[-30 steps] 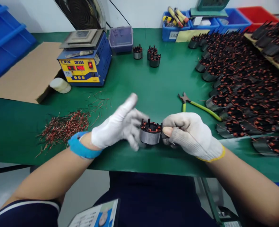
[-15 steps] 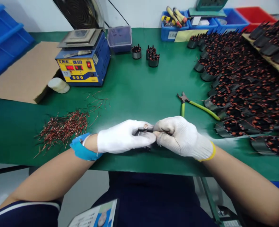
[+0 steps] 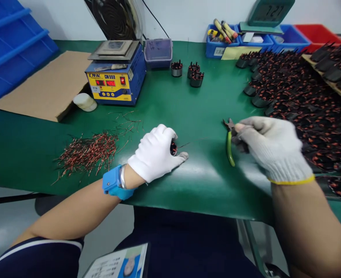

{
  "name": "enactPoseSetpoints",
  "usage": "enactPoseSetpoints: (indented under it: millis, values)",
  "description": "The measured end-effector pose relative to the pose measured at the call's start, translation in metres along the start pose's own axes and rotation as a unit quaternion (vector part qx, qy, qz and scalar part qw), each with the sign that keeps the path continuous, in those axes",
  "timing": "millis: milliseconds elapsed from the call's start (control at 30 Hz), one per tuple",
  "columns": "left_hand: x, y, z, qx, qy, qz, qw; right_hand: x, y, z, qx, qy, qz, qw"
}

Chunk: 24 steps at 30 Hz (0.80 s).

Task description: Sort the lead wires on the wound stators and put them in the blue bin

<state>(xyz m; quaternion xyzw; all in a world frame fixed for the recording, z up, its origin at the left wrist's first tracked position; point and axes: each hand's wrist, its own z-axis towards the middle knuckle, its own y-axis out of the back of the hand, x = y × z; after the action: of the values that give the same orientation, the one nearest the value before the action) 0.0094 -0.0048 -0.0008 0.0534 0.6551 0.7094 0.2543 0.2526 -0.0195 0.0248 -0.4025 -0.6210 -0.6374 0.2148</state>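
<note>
My left hand, in a white glove, is wrapped round a small wire-wound stator on the green table. A thin wire sticks out of the stator to the right. My right hand, gloved with a yellow cuff, is over the green-handled cutters. Its thumb and fingers are closed near the cutters' pivot, and one handle is hidden beneath the hand. A pile of cut copper wire pieces lies left of my left hand.
Many stators fill the right side of the green table. Several stand at the back centre, near a purple bin. The blue and yellow machine is at back left, beside cardboard. Blue bins line the back.
My hands have moved apart. The right hand has gone right to the cutters, and the stator now shows in my left hand. The camera view has shifted slightly.
</note>
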Motion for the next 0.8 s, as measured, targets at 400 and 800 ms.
enactPoseSetpoints:
  millis: [400,800]
  values:
    - [0.014,-0.012,0.006,0.006,-0.098,-0.046,0.994,0.006,-0.031,-0.020,0.075,0.140,-0.490,0.857]
    - [0.009,-0.003,0.004,-0.071,-0.044,0.005,0.996,-0.013,-0.019,0.005,0.065,0.153,-0.477,0.863]
